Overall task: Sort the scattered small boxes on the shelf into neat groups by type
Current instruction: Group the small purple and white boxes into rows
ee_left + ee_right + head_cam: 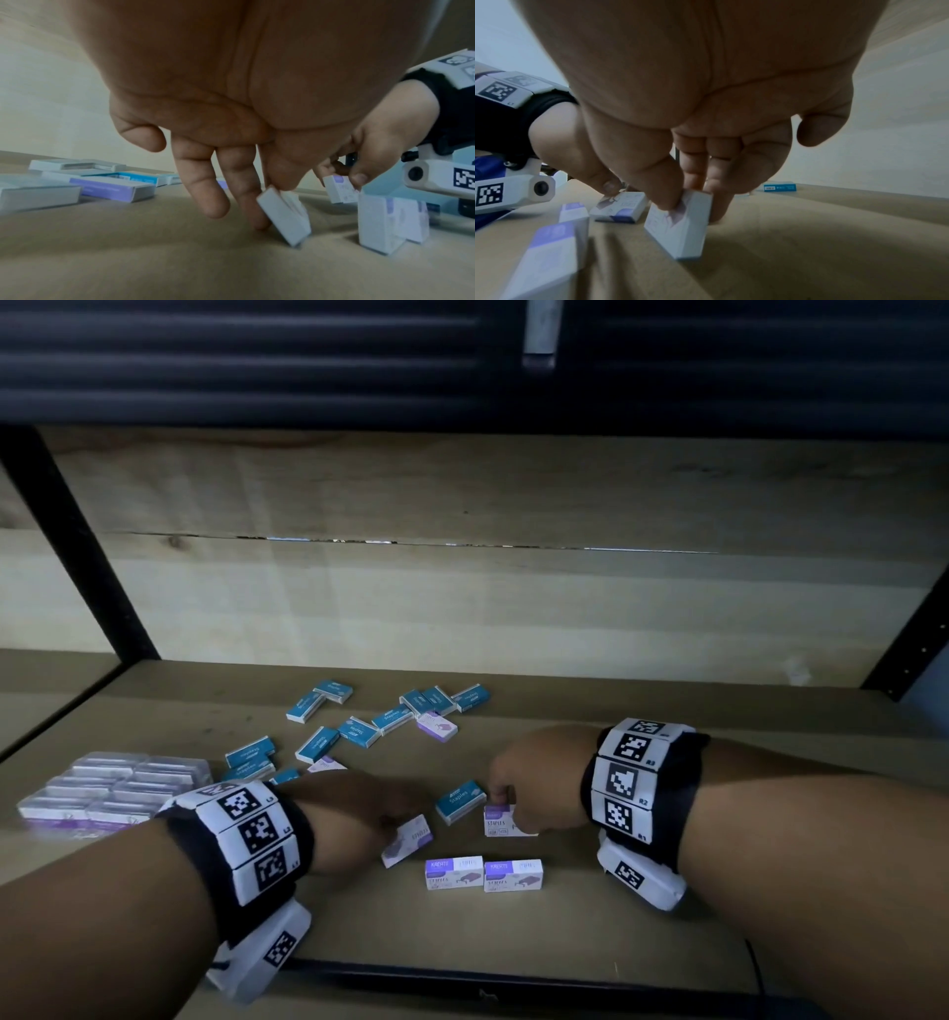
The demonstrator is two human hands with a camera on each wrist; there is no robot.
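Note:
On the brown shelf board (667, 891), two purple-and-white staples boxes (454, 872) (512, 874) stand side by side near the front edge. My left hand (395, 824) pinches a third purple box (408, 839), tilted on one corner in the left wrist view (285, 217). My right hand (506, 801) pinches another purple box (506, 821) between thumb and fingers, its lower edge near the board (680, 225). A blue staples box (460, 801) lies between the hands. Several blue boxes (318, 703) and one purple box (436, 726) are scattered behind.
A block of clear plastic cases (113, 788) sits at the left of the shelf. Black metal uprights (77, 546) frame both sides, and a wooden back panel (513, 598) closes the rear. The right part of the board holds no boxes.

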